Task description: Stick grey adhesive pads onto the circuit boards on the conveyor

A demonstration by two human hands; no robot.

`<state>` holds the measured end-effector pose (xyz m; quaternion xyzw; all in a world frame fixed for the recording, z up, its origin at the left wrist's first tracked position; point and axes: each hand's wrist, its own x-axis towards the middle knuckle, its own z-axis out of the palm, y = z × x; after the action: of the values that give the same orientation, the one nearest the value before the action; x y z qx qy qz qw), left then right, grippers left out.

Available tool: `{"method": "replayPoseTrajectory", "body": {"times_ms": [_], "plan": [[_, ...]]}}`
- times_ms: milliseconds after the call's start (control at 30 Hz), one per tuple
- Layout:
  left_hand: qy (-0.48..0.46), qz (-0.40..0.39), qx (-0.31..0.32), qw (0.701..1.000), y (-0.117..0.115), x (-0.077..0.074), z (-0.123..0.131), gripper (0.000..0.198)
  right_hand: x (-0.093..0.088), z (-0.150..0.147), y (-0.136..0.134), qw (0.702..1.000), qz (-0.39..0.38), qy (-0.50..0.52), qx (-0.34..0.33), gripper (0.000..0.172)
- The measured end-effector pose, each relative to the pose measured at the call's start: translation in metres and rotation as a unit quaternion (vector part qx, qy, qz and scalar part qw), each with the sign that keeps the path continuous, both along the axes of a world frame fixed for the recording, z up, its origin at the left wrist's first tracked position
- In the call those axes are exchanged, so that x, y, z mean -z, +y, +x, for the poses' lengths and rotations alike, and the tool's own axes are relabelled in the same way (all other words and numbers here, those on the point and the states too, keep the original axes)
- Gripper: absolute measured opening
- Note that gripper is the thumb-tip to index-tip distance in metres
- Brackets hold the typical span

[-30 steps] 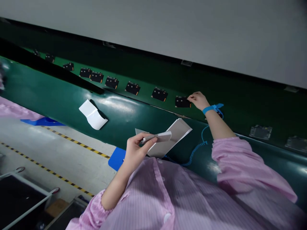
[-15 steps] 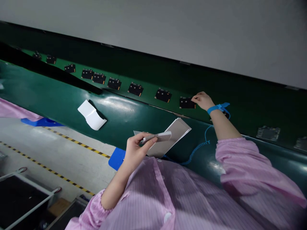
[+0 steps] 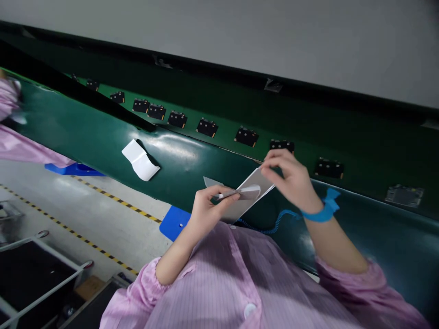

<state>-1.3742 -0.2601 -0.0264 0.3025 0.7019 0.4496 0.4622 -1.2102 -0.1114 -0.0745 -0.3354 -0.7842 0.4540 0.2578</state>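
Note:
My left hand [image 3: 211, 212] is closed in a pinch on a curled, translucent white-edged sheet [image 3: 252, 189]. Beneath that sheet lies a stack of grey, white-edged sheets [image 3: 247, 206], tilted at the front edge of the green bench. The fingers of my right hand [image 3: 288, 176] are pinched together at the stack's upper corner; whether they have lifted one sheet cannot be made out. Just behind the right hand sits a black circuit board [image 3: 281, 145], partly hidden by the fingers. A blue wrist strap [image 3: 320, 214] with a coiled cord [image 3: 279, 221] is on my right wrist.
Several black boards [image 3: 207, 127] line the green strip at the back, with a grey board [image 3: 405, 195] at the right. A folded white paper [image 3: 141, 160] lies on the bench [image 3: 185, 169]. Another person's pink sleeve [image 3: 30, 144] shows at left. A grey panel [image 3: 240, 41] overhangs.
My right hand has come away from a black board on the strip, down to the upper corner of the sheet stack. The left hand keeps its curled sheet. The view has shifted slightly.

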Motion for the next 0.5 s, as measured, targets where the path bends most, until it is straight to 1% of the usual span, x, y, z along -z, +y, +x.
{"method": "replayPoseTrajectory", "body": {"times_ms": [33,67,133,233,333,433,500], "plan": [[-0.006,0.005,0.007,1.0,0.001,-0.001,0.0,0.006,-0.015,-0.004,-0.015,0.999,-0.001,0.006,-0.033,0.011],[-0.012,0.008,0.014,1.0,0.001,-0.002,0.001,0.006,-0.027,-0.007,-0.027,0.998,-0.007,0.005,-0.059,0.01],[-0.019,0.013,0.026,0.999,0.002,-0.004,0.003,0.007,-0.038,-0.009,-0.039,0.996,-0.015,0.0,-0.085,0.009],[-0.02,0.017,0.033,0.999,0.001,-0.007,0.005,0.006,-0.036,-0.006,-0.041,0.997,-0.007,-0.008,-0.081,0.01],[-0.017,0.013,0.034,0.999,0.001,-0.008,0.008,0.006,-0.034,-0.005,-0.042,0.997,0.021,-0.018,-0.067,0.012],[-0.013,0.008,0.025,1.0,0.002,-0.006,0.009,0.007,-0.038,-0.006,-0.047,0.997,0.053,-0.014,-0.052,0.011],[-0.009,0.005,0.014,1.0,0.003,-0.004,0.009,0.008,-0.041,-0.005,-0.048,0.998,0.05,0.0,-0.034,0.01]]}}
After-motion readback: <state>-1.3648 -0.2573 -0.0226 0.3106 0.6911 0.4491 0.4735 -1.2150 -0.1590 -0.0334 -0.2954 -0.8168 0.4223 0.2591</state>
